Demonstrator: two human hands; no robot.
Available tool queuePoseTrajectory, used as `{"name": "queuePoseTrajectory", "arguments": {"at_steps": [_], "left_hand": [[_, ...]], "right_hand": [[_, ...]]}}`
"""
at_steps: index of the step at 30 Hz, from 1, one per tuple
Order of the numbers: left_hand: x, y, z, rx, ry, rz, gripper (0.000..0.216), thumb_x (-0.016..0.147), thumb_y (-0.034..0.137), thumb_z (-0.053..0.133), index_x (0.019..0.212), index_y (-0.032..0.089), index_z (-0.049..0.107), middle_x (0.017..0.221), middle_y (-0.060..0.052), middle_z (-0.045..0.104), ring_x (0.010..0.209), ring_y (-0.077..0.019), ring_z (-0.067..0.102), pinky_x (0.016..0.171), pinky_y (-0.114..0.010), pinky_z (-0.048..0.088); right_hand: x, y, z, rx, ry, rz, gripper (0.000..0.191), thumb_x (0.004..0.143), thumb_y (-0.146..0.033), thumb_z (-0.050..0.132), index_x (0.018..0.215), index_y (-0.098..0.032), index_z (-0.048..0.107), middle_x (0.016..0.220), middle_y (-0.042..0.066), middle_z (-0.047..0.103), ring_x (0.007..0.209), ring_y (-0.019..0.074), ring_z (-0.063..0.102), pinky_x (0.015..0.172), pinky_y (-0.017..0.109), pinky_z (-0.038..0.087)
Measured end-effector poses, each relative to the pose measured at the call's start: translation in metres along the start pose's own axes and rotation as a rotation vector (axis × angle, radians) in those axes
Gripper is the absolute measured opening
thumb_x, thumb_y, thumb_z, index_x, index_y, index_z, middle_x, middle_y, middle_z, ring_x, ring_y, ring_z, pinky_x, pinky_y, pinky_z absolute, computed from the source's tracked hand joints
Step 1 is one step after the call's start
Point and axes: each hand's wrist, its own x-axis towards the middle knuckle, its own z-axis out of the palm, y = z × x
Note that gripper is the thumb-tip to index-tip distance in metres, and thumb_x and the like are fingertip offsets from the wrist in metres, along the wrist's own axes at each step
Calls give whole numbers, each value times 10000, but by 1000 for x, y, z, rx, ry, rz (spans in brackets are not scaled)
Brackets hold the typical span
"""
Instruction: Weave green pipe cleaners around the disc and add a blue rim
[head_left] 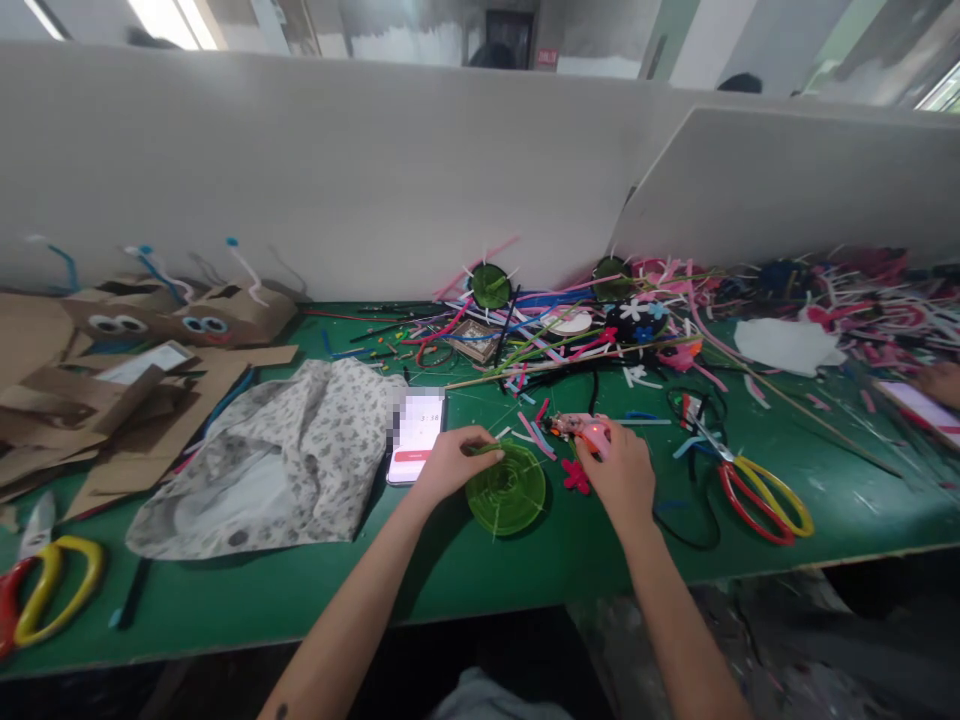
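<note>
My left hand [469, 460] pinches the upper left rim of a round green disc [508, 495], ringed like a coil, with thin pale spokes sticking out at its edge. The disc is above the green table near its front. In my right hand [621, 465] is a pink hot glue gun [592, 432] with a small glowing red light, its nozzle pointing left, a little beyond the disc. A magenta felt-like flower [576, 477] lies between the disc and my right hand. Pink and blue pipe cleaner pieces [536, 437] lie just behind the disc.
A lit phone [417, 440] and a patterned cloth [300, 450] lie left. Scissors rest at right [761, 495] and far left [49, 580]. Cardboard pieces with googly eyes [202, 325] stand back left. Pipe cleaners [540, 340] heap along the white partition [337, 180]. Another person's hand [941, 383] shows right.
</note>
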Motion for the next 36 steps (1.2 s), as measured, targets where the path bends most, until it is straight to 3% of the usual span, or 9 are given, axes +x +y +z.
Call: {"name": "queuePoseTrajectory", "arguments": {"at_steps": [9, 27, 36], "left_hand": [[0, -4, 1, -13, -2, 37, 209, 755, 376, 658, 780, 169, 676, 787, -23, 691, 776, -185, 638, 665, -261, 495], [-4, 4, 1, 43, -2, 77, 141, 766, 317, 650, 785, 178, 666, 770, -3, 698, 737, -164, 635, 624, -236, 457], [-4, 6, 6, 52, 34, 51, 116, 758, 305, 653, 770, 190, 663, 761, 2, 702, 713, -162, 641, 610, -231, 459]], "right_hand": [[-8, 4, 9, 41, 48, -24, 460, 813, -417, 524, 1179, -139, 539, 919, 124, 610, 856, 266, 522, 676, 343, 408], [2, 17, 22, 106, 184, -12, 315, 845, -350, 514, 1060, -124, 559, 934, 134, 608, 877, 261, 508, 754, 376, 425], [-2, 8, 9, 192, 230, -201, 126, 842, -289, 545, 815, -185, 612, 887, 85, 610, 901, 223, 529, 817, 360, 421]]}}
